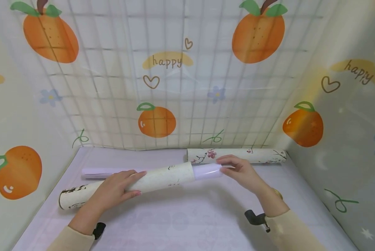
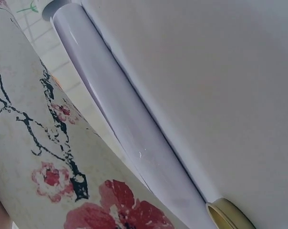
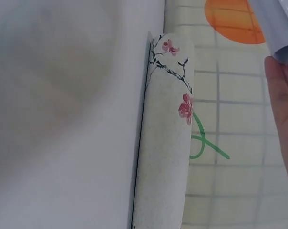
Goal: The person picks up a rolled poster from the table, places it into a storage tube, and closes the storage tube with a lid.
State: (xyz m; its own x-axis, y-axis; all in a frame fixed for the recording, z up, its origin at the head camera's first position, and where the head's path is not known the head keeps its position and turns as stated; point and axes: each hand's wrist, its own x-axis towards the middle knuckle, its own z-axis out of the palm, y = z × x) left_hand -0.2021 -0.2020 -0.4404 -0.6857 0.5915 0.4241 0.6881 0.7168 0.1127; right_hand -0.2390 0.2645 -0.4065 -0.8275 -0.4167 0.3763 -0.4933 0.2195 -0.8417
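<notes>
My left hand [image 1: 119, 188] grips a cream tube with a blossom print [image 1: 171, 176], fingers over its top and thumb along its near side. In the left wrist view this blossom-print tube [image 2: 44, 138] slants past, showing red flowers and dark branches. A glossy lavender roll [image 1: 206, 171] sticks out of its right end. My right hand [image 1: 242, 174] pinches the roll's free end between thumb and fingers. Up close in the right wrist view, fingers [image 3: 280, 95] lie at the rim of the lavender roll [image 3: 280, 24].
A second blossom-print tube [image 1: 237, 156] lies along the back edge at the right. Another lavender roll [image 1: 96, 173] lies behind the held tube at the left. The pale tabletop [image 1: 181, 223] is enclosed by fruit-printed sheets [image 1: 112, 87] at the back and sides.
</notes>
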